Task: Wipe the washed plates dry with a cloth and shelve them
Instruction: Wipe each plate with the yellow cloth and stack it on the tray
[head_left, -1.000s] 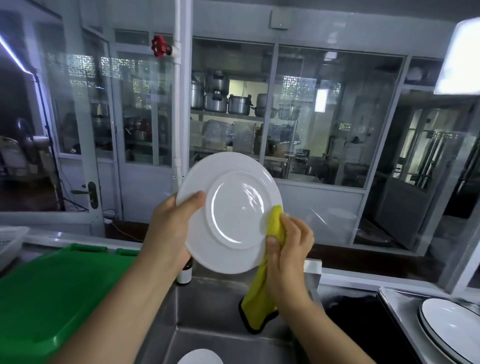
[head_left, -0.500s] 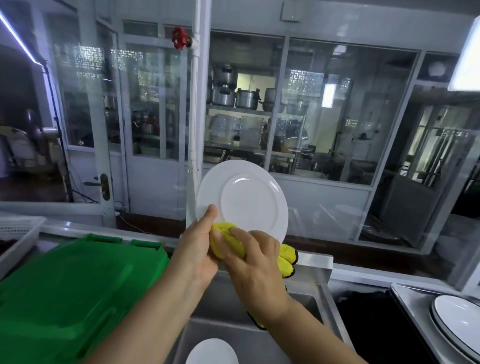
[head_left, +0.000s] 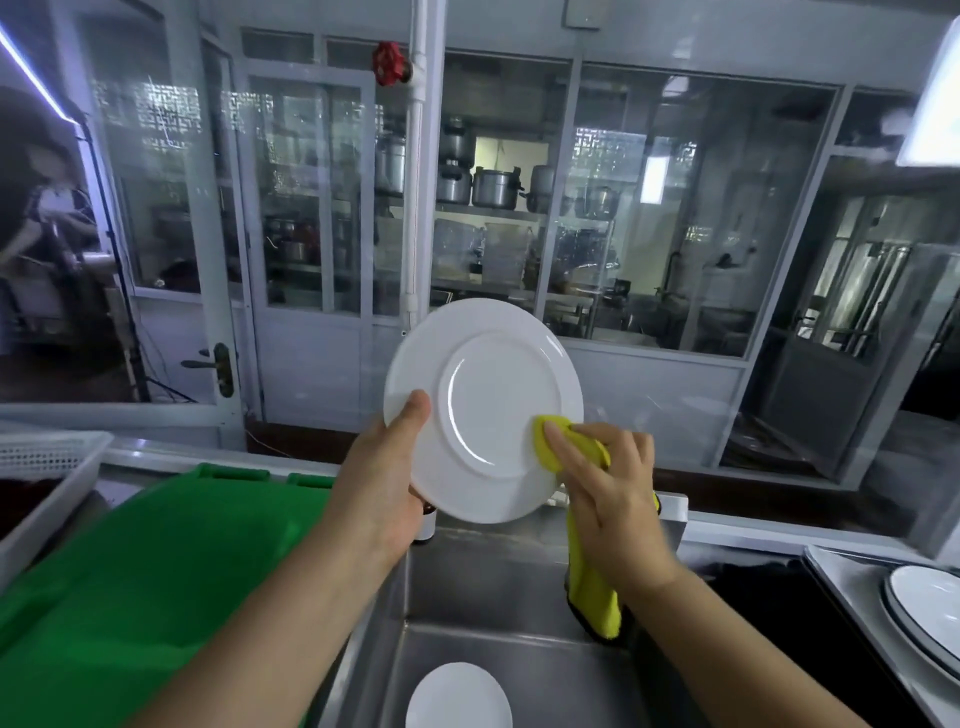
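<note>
1. At the far left a white perforated basket (head_left: 47, 462) sat on the counter edge, only partly in view.
2. Just right of it a large green plastic lid (head_left: 156, 561) sloped down toward the camera, filling the lower left.
3. The left hand (head_left: 384, 483) gripped a white plate (head_left: 483, 410) by its lower left rim, the thumb lying across the near face and the remaining fingers hidden behind the plate.
4. The plate was held upright in the air above the steel sink (head_left: 467, 587), with its underside and raised foot ring turned toward the camera.
5. A second white plate (head_left: 457, 696) lay flat in the bottom of the sink, cut off by the lower edge of the view.
6. The right hand (head_left: 608, 493) held a yellow cloth (head_left: 592, 597), its fingers curled around the bunched top and pressing that part against the lower right rim of the raised plate.
7. The rest of the cloth hung down below the right wrist, its dark-edged end dangling over the sink.
8. At the far right white plates with dark rims (head_left: 924, 613) were stacked on a steel tray, well apart from the hands.
9. Behind everything stood glazed partitions, and metal pots (head_left: 483, 187) were lined up on a shelf beyond the glass.
</note>
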